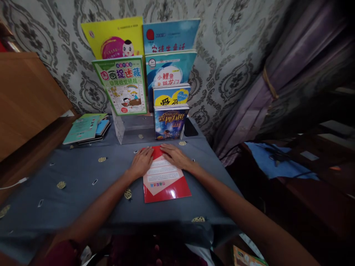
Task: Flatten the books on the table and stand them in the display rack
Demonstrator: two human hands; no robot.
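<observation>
L hand (142, 162) & R hand (176, 156) both open, fingers extended, pressed onto top corners of red bk (172, 191) w/o gripping it. Bk lies flat on grey-blue tablecloth (91, 199), just in front of clear stand (135, 130) w/ upright bks (124, 88); bk pile (81, 129) L of stand, black phone (191, 128) R.

Both bare forearms (102, 201) stretch forward; left hand (142, 161) and right hand (176, 156) lie palms down, fingertips close together.
</observation>
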